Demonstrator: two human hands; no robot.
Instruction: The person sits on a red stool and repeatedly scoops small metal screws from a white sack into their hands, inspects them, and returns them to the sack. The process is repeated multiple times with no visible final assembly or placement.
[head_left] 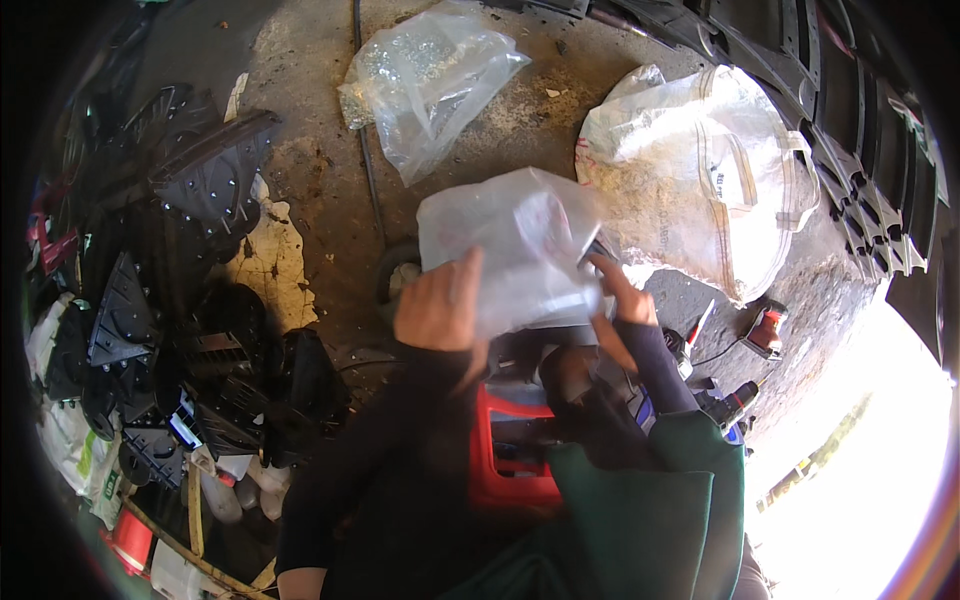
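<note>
A translucent plastic bag [505,225] spreads out in front of me between my two hands. At its lower left corner, my left hand [440,310] is closed on the plastic, a little blurred, with one finger raised along the bag. My right hand [625,300] grips the right edge between thumb and fingers. Something dark shows at the right fingertips, too hidden to name. What lies inside the bag is unclear through the cloudy film.
Another clear bag [430,80] with small glinting pieces lies on the floor ahead. A large white woven sack [690,180] stands at the right. Black plastic parts [215,175] pile up at left. A red stool [485,450], a cordless drill [738,400] and a cable [365,170] are nearby.
</note>
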